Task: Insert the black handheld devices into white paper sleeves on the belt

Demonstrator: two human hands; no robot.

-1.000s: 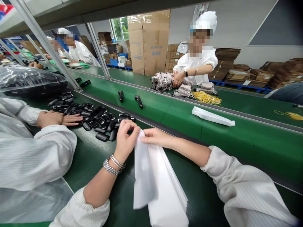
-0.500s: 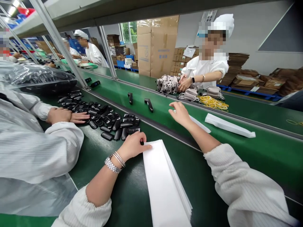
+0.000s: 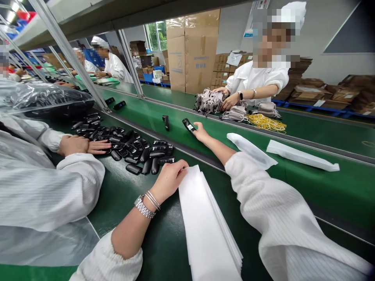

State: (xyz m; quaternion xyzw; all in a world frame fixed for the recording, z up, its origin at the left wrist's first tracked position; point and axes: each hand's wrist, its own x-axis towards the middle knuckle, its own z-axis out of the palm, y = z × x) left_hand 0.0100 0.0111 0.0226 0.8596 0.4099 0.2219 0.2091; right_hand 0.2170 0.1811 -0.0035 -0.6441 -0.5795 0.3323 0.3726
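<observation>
Black angled plastic handheld device [image 3: 188, 125] at the green belt [image 3: 299, 187], beside the right hand [image 3: 202, 134].
Judged step: pick-up. Fingers meet its lower end; closure cannot be told. The left hand [image 3: 170, 177] pinches a stack of flat white sleeves [image 3: 202, 218] at its far corner. A lift would call for secure grip.

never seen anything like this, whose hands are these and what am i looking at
No machine here: a camera worn on a person's head looks forward and down at their bare hands. The left hand pinches the top of a stack of thin white sheets or flat bags. The right hand grasps one end of a black device. On the green surface beyond lie two long white wrappers. To the left, a co-worker's hands rest by a pile of black pieces.
</observation>
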